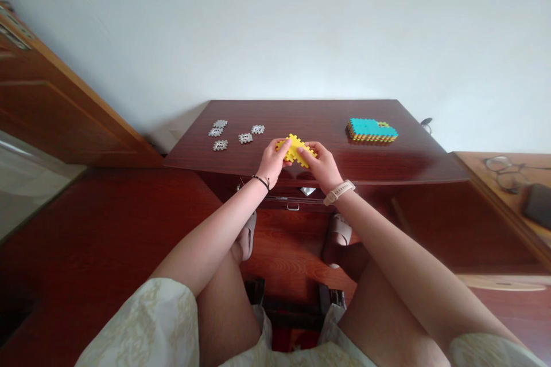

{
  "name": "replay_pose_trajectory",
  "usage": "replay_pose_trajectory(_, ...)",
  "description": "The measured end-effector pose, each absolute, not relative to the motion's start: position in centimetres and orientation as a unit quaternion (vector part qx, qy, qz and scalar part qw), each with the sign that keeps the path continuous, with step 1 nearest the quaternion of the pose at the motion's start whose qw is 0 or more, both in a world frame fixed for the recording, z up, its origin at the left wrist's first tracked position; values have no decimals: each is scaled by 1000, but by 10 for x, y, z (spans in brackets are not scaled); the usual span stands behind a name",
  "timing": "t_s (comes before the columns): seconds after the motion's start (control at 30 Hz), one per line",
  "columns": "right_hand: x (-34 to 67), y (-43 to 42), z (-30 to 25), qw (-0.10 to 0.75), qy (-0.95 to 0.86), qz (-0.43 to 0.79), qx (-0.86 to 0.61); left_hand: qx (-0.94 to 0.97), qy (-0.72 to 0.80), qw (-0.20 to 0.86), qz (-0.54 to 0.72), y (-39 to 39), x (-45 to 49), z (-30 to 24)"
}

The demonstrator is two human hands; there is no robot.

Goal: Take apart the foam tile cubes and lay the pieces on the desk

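Observation:
Both my hands meet over the front middle of a dark wooden table [387,160]. My left hand [271,161] and my right hand [322,166] each pinch a side of yellow interlocking tile pieces [295,149], held just above the tabletop. A black band circles my left wrist and a pale watch my right. Several grey tile pieces [220,144] lie apart on the table to the left of my hands. A stack of tiles with a teal top layer [371,130] rests to the right.
A white wall rises behind the table. A wooden door [51,109] stands at the left. On a lighter shelf at the right lie glasses [503,172] and a dark object [537,204]. A drawer handle [293,206] and my sandalled feet show below the table's edge.

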State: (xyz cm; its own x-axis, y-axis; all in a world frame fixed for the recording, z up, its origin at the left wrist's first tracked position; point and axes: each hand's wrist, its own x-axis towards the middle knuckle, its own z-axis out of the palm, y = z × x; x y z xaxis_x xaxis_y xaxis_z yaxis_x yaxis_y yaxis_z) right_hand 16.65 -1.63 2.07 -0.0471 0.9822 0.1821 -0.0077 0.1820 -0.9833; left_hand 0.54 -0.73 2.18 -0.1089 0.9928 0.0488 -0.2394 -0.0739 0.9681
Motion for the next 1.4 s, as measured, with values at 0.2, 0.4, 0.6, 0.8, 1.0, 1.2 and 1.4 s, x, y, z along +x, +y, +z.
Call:
replay_pose_trajectory(0.2,163,-19,24,501,-526,575,-376,337,422,562,626,-5,2,25)
replay_pose_trajectory(0.4,159,-23,29,493,-530,595,-350,272,380,625,625,-7,7,30)
replay_pose_trajectory(0.6,153,-26,34,524,-539,574,-325,292,388,606,630,-6,5,31)
replay_pose_trajectory(0.8,155,-15,25,562,-456,579,-375,401,420,531,618,-12,6,31)
replay_pose_trajectory(1.0,150,-9,15,545,-450,559,-433,451,427,521,586,-20,9,32)
replay_pose_trajectory(1.2,148,-6,10,526,-501,504,-467,460,426,540,562,-21,10,31)
replay_pose_trajectory(1.4,152,-8,13,524,-515,493,-466,387,477,505,607,1,-17,31)
